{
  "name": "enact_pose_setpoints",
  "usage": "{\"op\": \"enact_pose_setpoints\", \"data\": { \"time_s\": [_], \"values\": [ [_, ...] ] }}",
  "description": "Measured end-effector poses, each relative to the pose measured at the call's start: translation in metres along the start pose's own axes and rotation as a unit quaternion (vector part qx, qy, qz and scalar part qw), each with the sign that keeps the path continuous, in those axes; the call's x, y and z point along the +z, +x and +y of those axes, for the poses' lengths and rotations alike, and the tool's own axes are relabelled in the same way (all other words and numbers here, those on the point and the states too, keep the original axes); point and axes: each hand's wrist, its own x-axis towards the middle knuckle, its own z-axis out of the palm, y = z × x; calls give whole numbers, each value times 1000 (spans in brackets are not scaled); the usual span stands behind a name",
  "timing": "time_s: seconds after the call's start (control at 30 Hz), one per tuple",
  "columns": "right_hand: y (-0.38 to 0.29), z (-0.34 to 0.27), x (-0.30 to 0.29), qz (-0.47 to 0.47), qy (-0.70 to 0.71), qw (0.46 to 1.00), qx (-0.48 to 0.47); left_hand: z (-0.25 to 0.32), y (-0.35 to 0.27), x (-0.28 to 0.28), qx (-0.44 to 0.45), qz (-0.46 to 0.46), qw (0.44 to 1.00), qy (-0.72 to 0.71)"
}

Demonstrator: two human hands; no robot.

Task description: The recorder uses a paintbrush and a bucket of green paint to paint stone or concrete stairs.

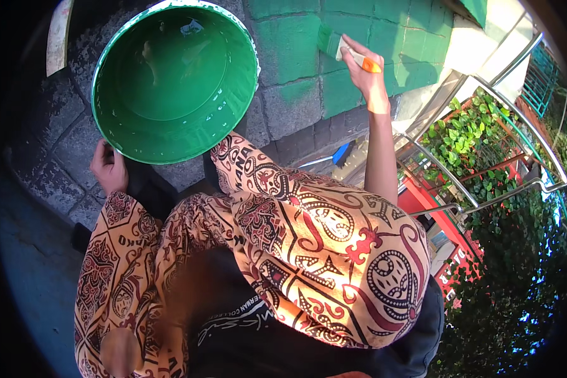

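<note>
A flat paintbrush with a pale and orange handle is in my right hand, its green-coated bristles touching the green-painted paving at the upper middle. A large round bucket, green inside with green paint in it, stands in front of me at the upper left. Beside the bucket's lower left rim is my left hand, fingers curled; whether it grips the rim cannot be told. Green paint ends unevenly on a grey paving block right of the bucket.
Bare grey stone blocks lie left of the bucket. A blue-headed broom lies beyond the paving's edge. At the right are a metal tube frame, leafy plants and a red sign with writing. My patterned trousers fill the lower middle.
</note>
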Motion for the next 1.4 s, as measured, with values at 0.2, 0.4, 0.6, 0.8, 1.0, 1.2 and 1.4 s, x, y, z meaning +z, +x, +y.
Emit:
{"op": "enact_pose_setpoints", "data": {
  "time_s": [0.2, 0.4, 0.6, 0.8, 1.0, 1.2, 1.4],
  "values": [
    [-26, -4, -21, -358, -128, 910, 163, -5, -4, 2, -41, 15, 999, -26],
    [52, -12, -2, -153, -25, 988, 28, -3, -2, 2, -28, 3, 999, -35],
    [-7, -11, 4, -68, 29, 997, -11, 0, -1, 2, -25, 9, 999, -34],
    [-49, -2, -9, -324, -146, 929, 108, -2, -3, 2, -22, 5, 999, -25],
    [48, -14, -7, -175, -38, 983, 47, -3, 0, 1, -33, -9, 998, -44],
    [23, -14, 9, -18, 17, 998, -52, 0, -3, 4, -31, -5, 999, -28],
    [-68, -16, -4, -299, -114, 947, 35, -3, -9, 3, -44, -6, 999, -28]
  ]
}}
